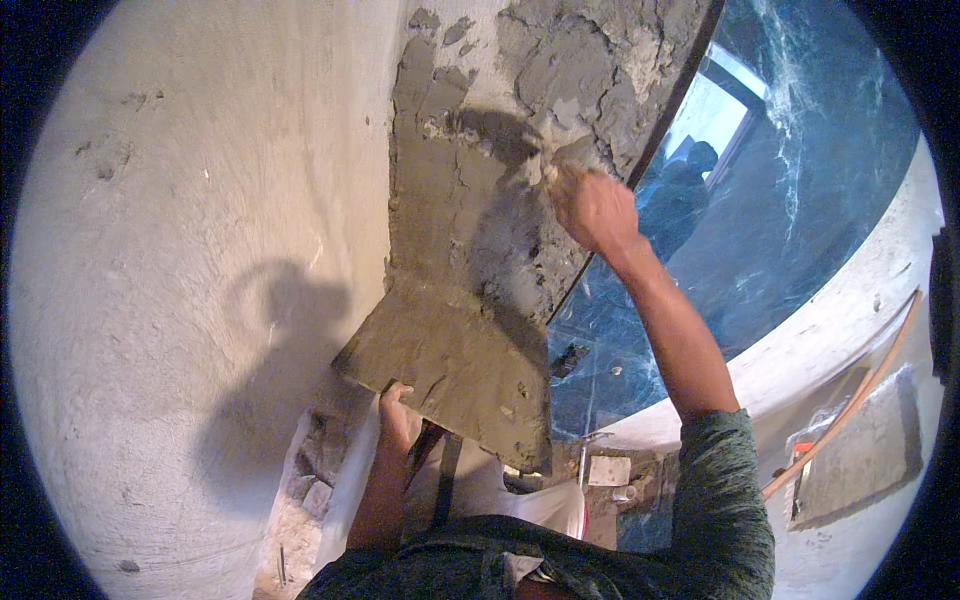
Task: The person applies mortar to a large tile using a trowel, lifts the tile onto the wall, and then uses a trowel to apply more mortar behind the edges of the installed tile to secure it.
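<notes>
My left hand [397, 415] grips the near edge of a flat mortar board [450, 370], thumb on top. The board is coated in grey-brown mortar, and its far edge meets the wall strip. Higher up, my right hand [597, 210] is closed in front of a strip of wet grey mortar [430, 190]. A pale bit shows at its fingertips, but the tool it grips, if any, is blurred against a dark shadow. The mortar is smooth on the left and lumpy, with ragged ridges, toward the upper right.
A glossy blue marbled panel [820, 200] with a dark edge borders the mortar strip on the right. Pale plastered wall [200, 200] fills the left, bearing my shadow. At lower right are an orange-brown hose [870, 385] and a grey rectangular patch [860, 460]. Rubble [318, 495] lies at lower left.
</notes>
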A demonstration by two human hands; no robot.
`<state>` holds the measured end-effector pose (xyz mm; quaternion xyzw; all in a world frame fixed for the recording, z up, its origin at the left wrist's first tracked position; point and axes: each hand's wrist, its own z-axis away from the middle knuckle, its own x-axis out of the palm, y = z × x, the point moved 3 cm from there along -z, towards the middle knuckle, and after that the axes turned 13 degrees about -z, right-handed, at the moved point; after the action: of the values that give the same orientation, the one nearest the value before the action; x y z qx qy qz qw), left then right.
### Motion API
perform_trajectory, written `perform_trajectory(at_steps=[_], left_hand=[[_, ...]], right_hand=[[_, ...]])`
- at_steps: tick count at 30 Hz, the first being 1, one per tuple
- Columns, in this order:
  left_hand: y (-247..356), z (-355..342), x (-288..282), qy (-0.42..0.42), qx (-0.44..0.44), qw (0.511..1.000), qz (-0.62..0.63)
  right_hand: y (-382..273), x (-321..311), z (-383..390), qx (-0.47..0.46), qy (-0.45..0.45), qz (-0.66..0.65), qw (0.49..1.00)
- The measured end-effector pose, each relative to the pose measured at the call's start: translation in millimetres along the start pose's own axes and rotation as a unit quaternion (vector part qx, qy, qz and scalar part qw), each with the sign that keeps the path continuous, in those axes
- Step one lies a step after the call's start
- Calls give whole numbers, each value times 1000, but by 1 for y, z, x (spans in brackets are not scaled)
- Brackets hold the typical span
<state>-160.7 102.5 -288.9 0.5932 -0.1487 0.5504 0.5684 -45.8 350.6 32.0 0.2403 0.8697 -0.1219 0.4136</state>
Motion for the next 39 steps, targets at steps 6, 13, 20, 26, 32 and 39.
perform_trajectory(at_steps=[6,13,20,26,32,39], left_hand=[[-21,-41,-78,68,21,996,-53],[-17,-25,-49,38,-28,998,-39],[5,-5,-21,32,23,999,-28],[-11,-27,-55,20,23,999,-13],[-20,-24,-50,99,-21,994,-38],[1,5,-9,43,-9,999,-18]], right_hand=[[-25,-42,-41,19,-59,-28,998],[-11,3,-50,0,-126,25,992],[-8,-45,-75,-10,-82,4,997],[10,-80,-44,22,-52,42,998],[35,-61,45,83,-51,-115,989],[22,62,171,65,-289,-75,952]])
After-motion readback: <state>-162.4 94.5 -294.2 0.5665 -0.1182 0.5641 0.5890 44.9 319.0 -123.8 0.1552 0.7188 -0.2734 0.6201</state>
